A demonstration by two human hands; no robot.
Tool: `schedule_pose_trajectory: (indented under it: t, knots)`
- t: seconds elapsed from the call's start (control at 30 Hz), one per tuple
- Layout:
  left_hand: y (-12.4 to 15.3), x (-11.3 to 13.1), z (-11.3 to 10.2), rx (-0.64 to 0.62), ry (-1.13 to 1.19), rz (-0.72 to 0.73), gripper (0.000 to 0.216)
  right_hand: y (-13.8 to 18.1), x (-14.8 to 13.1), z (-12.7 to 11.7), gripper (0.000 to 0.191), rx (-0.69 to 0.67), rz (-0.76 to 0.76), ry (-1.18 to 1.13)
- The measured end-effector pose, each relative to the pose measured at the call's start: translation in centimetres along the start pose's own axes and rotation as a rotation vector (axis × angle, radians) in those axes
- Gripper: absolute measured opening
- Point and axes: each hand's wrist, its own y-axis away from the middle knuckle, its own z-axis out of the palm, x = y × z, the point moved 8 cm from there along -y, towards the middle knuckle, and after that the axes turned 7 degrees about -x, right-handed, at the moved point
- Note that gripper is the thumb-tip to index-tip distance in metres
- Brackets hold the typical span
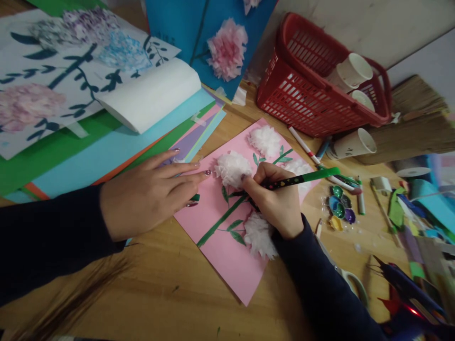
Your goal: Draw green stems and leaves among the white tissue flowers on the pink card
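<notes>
A pink paper sheet (227, 255) lies on the wooden table, with white tissue flowers (232, 168) and painted green stems and leaves (218, 222) on it. My right hand (275, 201) is closed around a green paintbrush (305, 178), its tip down at a stem in the middle of the sheet. My left hand (149, 194) lies flat with fingers stretched out, pressing on the sheet's left edge beside a white flower.
A stack of coloured papers (106, 151) and flower pictures (53, 71) fills the left. A red basket (313, 90) holds paper cups at the back right. Markers (307, 149), a small paint palette (339, 206), scissors (351, 279) and craft clutter lie to the right.
</notes>
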Motion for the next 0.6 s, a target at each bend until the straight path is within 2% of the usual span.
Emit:
schedule_pose_trajectory:
  t: [0.13, 0.27, 0.47, 0.6]
  knots:
    - [0.1, -0.3, 0.0, -0.009, 0.039, 0.001, 0.037, 0.0, 0.3, 0.0, 0.027, -0.003, 0.043, -0.028]
    - [0.1, -0.1, 0.0, 0.014, 0.019, 0.005, 0.036, -0.1, 0.2, -1.0, 0.03, 0.067, 0.053, -0.054]
    - [0.2, -0.1, 0.2, 0.024, -0.004, -0.014, 0.038, 0.0, -0.2, -4.0, 0.032, 0.227, -0.007, -0.086]
    - [0.4, -0.1, 0.4, 0.018, 0.0, -0.005, 0.038, 0.7, -0.7, -5.0, 0.034, 0.261, -0.062, -0.113]
